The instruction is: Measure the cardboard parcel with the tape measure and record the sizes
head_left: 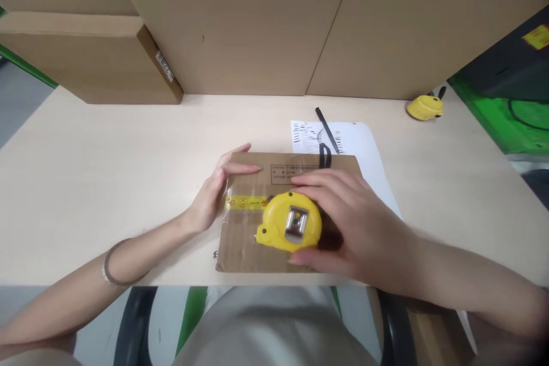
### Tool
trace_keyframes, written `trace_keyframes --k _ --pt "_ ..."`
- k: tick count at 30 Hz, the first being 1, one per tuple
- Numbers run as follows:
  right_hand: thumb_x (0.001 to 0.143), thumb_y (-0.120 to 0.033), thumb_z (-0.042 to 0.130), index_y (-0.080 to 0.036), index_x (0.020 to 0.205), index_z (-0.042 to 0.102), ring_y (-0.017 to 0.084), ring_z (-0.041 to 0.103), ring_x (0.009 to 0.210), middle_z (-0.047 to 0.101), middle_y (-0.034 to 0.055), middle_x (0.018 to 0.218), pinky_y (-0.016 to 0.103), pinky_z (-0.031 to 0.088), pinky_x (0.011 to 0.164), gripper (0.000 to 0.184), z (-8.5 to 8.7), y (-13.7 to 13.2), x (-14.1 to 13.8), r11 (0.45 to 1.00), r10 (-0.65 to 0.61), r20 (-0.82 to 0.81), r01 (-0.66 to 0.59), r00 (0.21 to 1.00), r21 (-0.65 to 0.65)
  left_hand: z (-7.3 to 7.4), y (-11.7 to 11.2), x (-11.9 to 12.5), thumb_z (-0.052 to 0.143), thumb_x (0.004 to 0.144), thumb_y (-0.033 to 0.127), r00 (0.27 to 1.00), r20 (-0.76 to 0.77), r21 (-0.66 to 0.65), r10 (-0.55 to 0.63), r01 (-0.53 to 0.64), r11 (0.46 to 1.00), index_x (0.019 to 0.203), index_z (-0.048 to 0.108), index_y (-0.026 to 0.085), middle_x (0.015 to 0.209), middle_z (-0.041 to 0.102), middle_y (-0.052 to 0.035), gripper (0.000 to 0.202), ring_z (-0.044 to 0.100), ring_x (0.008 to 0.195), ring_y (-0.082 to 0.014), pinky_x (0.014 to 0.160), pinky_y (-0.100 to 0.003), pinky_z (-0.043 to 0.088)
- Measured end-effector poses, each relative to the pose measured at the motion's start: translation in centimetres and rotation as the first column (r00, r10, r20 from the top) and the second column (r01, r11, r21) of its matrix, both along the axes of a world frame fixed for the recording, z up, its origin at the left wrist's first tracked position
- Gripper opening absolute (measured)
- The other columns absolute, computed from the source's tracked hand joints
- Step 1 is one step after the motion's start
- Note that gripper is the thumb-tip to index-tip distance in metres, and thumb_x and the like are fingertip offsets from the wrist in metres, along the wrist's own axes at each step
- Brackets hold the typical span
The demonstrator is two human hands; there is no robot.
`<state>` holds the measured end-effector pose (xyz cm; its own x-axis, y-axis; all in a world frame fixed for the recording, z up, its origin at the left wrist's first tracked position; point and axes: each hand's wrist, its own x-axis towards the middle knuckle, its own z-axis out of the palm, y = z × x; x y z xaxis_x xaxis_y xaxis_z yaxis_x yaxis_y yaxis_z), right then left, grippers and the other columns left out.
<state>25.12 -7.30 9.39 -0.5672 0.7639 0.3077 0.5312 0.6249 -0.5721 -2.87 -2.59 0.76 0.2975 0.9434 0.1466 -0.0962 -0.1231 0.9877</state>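
Observation:
A flat brown cardboard box with printed text and a strip of yellow tape lies near the table's front edge. On top of it is a yellow tape measure with its metal belt clip facing up. My right hand is closed around the tape measure from the right, fingers along its far side and thumb along its near side. My left hand grips the box's left edge near the far corner, thumb on the top face. The fingers lower down that edge are partly hidden.
A printed white sheet lies partly under the box, with a black pen on it. Another yellow tape measure sits at the back right. Large cardboard boxes wall the table's far side. A green bin stands right.

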Motion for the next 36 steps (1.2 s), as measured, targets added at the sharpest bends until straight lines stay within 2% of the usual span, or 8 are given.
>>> trace_keyframes --k 5,12,17,19,22,27,31,36 --pt "0.085 -0.038 0.090 -0.033 0.123 0.049 0.027 0.081 0.096 0.077 0.0061 0.115 0.039 0.070 0.071 0.056 0.1 0.1 -0.5 0.879 -0.113 -0.296 -0.044 0.948 -0.475 -0.2 0.3 0.0 0.043 0.108 0.070 1.000 0.014 0.007 -0.023 0.023 1.000 0.115 0.085 0.032 0.162 0.058 -0.0055 0.057 0.051 0.153 -0.0352 0.136 -0.059 0.036" --pt "0.090 -0.032 0.077 -0.032 0.143 0.048 0.014 0.074 0.062 0.077 -0.0024 0.104 0.022 0.046 0.040 0.061 2.4 4.4 -2.8 0.642 -0.013 -0.413 -0.309 0.911 -0.702 -0.4 0.9 0.3 0.043 0.106 0.076 0.999 0.038 0.066 -0.034 0.032 0.997 0.108 0.084 0.029 0.145 0.069 -0.0077 0.062 0.059 0.144 -0.0336 0.135 -0.054 0.036" --pt "0.095 -0.040 0.078 -0.024 0.125 0.058 0.017 0.077 0.093 0.076 0.0027 0.124 0.027 0.057 0.070 0.040 3.0 5.5 -5.4 0.906 0.077 -0.221 -0.161 0.972 -0.391 0.4 0.7 0.9 0.058 0.094 0.086 0.985 0.174 -0.105 0.012 0.007 0.994 0.103 0.077 0.024 0.118 0.077 -0.0094 0.065 0.065 0.135 -0.0384 0.116 -0.054 0.056" --pt "0.099 -0.043 0.075 -0.024 0.131 0.057 0.019 0.076 0.103 0.073 0.0050 0.135 0.032 0.057 0.081 0.041 2.8 5.6 -6.4 0.956 0.133 -0.116 -0.159 0.984 -0.248 0.8 0.5 1.1 0.066 0.089 0.086 0.977 0.213 -0.197 0.017 0.026 0.980 0.103 0.075 0.025 0.102 0.077 -0.0081 0.063 0.071 0.124 -0.0388 0.102 -0.052 0.062" --pt "0.104 -0.039 0.069 -0.026 0.138 0.057 0.020 0.075 0.102 0.073 0.0059 0.139 0.032 0.052 0.077 0.039 2.4 5.7 -7.2 0.968 0.216 0.030 -0.210 0.976 -0.140 0.9 0.4 0.7 0.069 0.090 0.078 0.982 0.189 -0.225 -0.026 0.069 0.972 0.111 0.076 0.024 0.102 0.078 -0.0080 0.058 0.073 0.116 -0.0363 0.097 -0.049 0.063" --pt "0.100 -0.028 0.071 -0.027 0.138 0.062 0.019 0.076 0.094 0.078 0.0044 0.132 0.029 0.047 0.070 0.039 2.3 5.6 -5.5 0.965 0.260 0.150 -0.261 0.954 -0.015 0.1 1.4 -1.1 0.070 0.089 0.078 0.986 0.029 -0.055 -0.167 0.168 0.984 0.127 0.076 0.024 0.138 0.070 -0.0143 0.066 0.061 0.135 -0.0410 0.115 -0.056 0.051" --pt "0.098 -0.030 0.071 -0.033 0.144 0.064 0.017 0.078 0.093 0.080 -0.0004 0.133 0.027 0.047 0.063 0.046 2.9 5.5 -0.6 0.971 0.237 0.172 -0.240 0.956 -0.003 -0.1 2.1 -2.0 0.078 0.090 0.062 0.971 -0.160 0.155 -0.175 0.200 0.967 0.126 0.080 0.030 0.122 0.070 -0.0112 0.048 0.058 0.126 -0.0378 0.122 -0.058 0.040" --pt "0.094 -0.036 0.080 -0.037 0.126 0.074 0.019 0.079 0.087 0.083 -0.0019 0.117 0.033 0.057 0.075 0.033 3.6 4.2 7.6 0.998 0.062 0.165 -0.055 0.984 -0.041 0.3 1.7 -1.5 0.073 0.094 0.060 0.982 -0.136 0.134 -0.131 0.149 0.980 0.126 0.081 0.034 0.114 0.064 -0.0094 0.042 0.057 0.119 -0.0362 0.114 -0.056 0.044"
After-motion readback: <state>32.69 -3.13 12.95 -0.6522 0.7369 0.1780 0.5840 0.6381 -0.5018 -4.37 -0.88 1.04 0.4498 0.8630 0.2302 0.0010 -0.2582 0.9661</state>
